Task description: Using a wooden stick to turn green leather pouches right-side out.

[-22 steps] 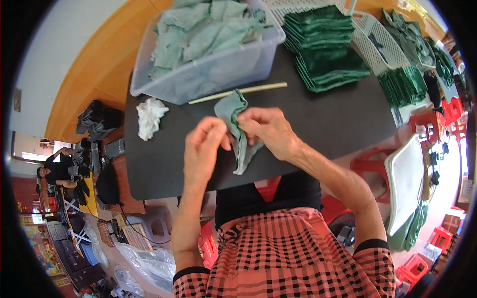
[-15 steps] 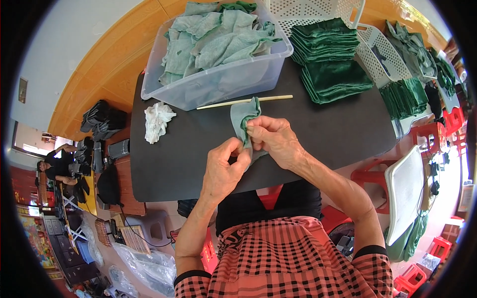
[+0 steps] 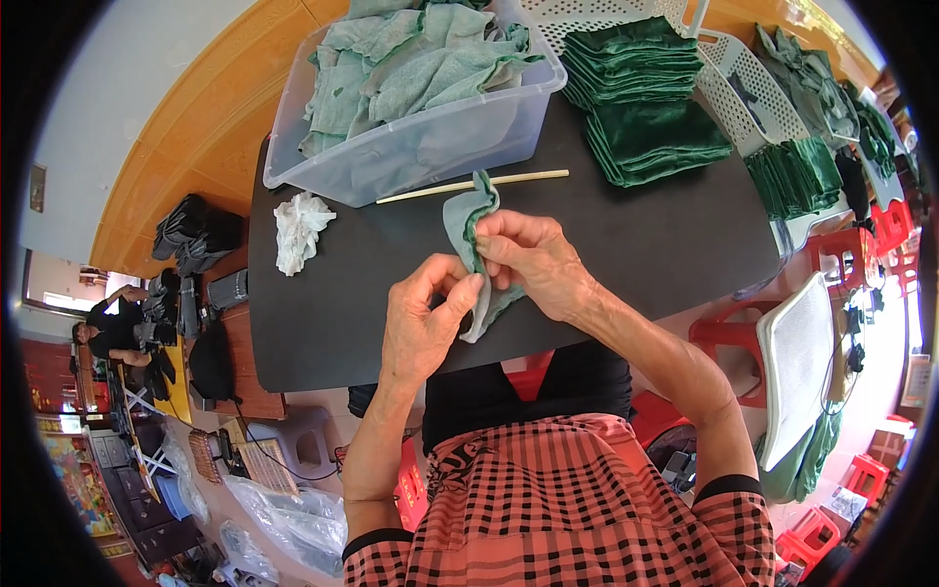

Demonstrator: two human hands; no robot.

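A pale green cloth piece (image 3: 460,213) with a dark green inner edge hangs upright between my hands above the dark table. My right hand (image 3: 533,264) pinches its folded green edge at the upper middle. My left hand (image 3: 425,313) is closed on the lower part, thumb and forefinger at the edge; its other fingertips are partly hidden. A thin wooden stick (image 3: 533,176) lies just beyond the cloth. A crumpled white wad (image 3: 298,235) lies on the left.
Dark table (image 3: 646,254); translucent bin (image 3: 411,147) of pale cloths at the back; stacked green satin pieces (image 3: 655,142); perforated baskets (image 3: 758,93); red stool (image 3: 729,342) and white padded board (image 3: 797,372) at right; a person (image 3: 117,328) at far left.
My left hand has moved down and to the right, coming onto the lower part of the cloth. My right hand still pinches the edge, with little movement.
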